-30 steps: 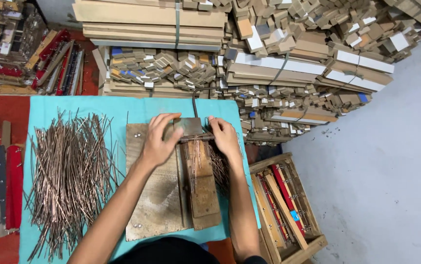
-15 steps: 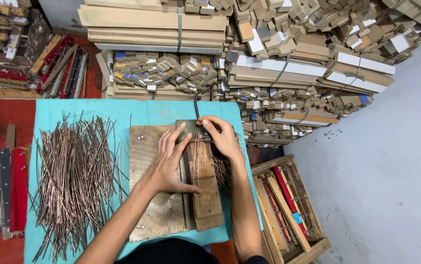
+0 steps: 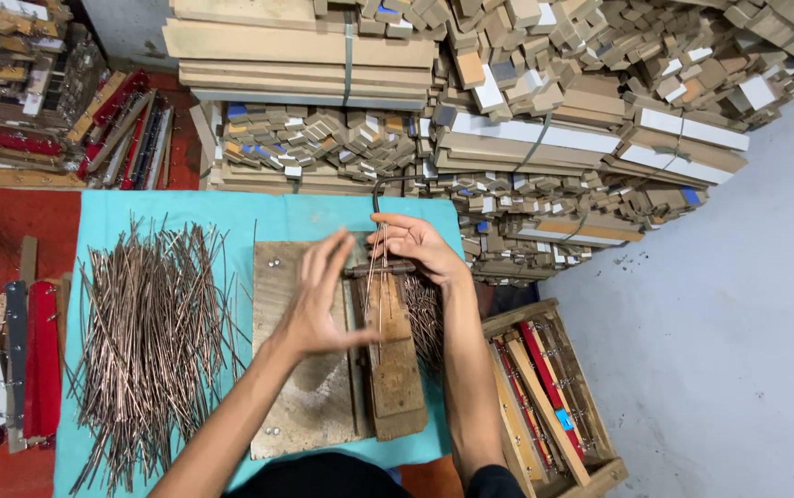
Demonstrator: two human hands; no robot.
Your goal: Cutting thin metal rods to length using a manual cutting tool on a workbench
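Grey concrete floor (image 3: 719, 304), stacked wood offcuts (image 3: 544, 101), red mat (image 3: 10, 217)

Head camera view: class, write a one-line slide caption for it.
Left hand raised open over a wooden block while the right hand pinches thin metal rods; a rod pile lies beside.

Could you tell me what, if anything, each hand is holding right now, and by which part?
The right hand pinches a few thin rods near their upper ends, over the wooden jig. The left hand is open and blurred, holding nothing.
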